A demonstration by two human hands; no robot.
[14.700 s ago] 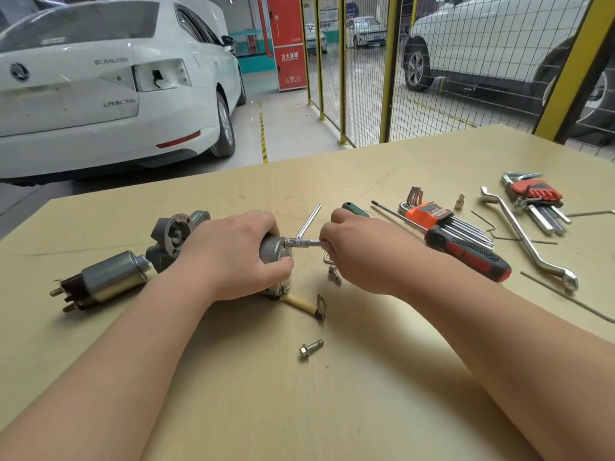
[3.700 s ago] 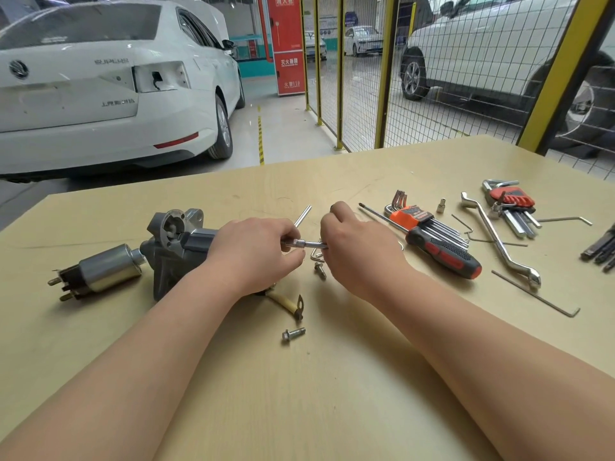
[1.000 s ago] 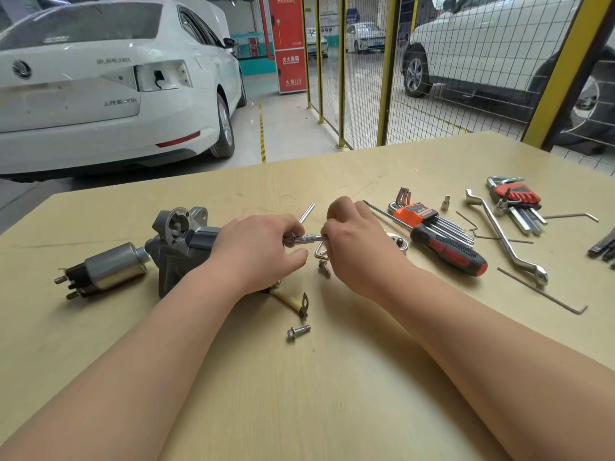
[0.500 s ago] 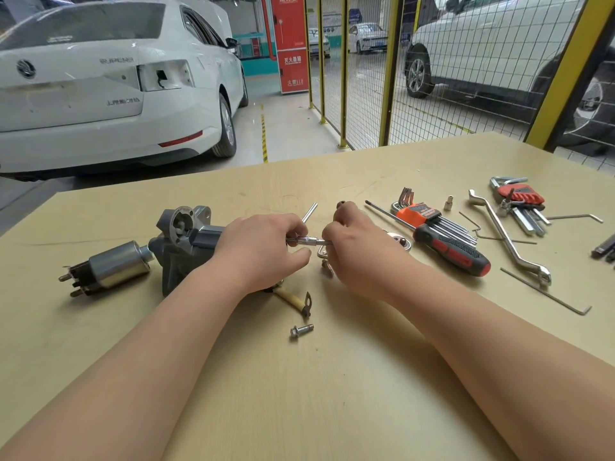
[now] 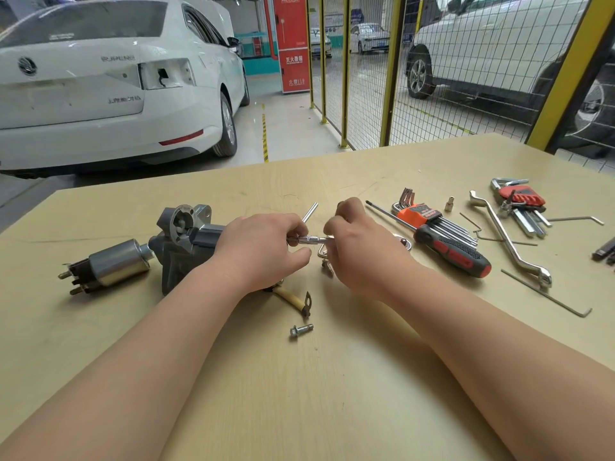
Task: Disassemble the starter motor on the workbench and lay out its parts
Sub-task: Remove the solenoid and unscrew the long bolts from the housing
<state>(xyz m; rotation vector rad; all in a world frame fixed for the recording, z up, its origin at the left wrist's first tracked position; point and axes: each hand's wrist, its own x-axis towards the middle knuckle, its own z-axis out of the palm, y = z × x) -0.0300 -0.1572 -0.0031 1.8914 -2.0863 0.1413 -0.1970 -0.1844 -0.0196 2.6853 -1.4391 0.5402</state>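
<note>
Two-handed job, middle of workbench [image 5: 366, 377]. Left hand [image 5: 263, 247] wrapped over rear end of starter motor [image 5: 186, 247], with fingers curled round it; motor lying on its side, left of centre. Right hand [image 5: 356, 247] pinching knurled driver [image 5: 309, 240] at fingertips, held level, tip toward left hand. Bare rod [image 5: 310, 211] angled up behind driver. Solenoid [image 5: 113, 264] against motor's left. Loose bolt [image 5: 301, 330] nearer front edge. Screwdriver [image 5: 452, 252] and hex key set [image 5: 421, 216] lying to the right.

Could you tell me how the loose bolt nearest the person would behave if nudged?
The bolt looks like rigid metal, probably light. Lying sideways on the smooth workbench, it would likely roll, curving around its wider head.
</note>
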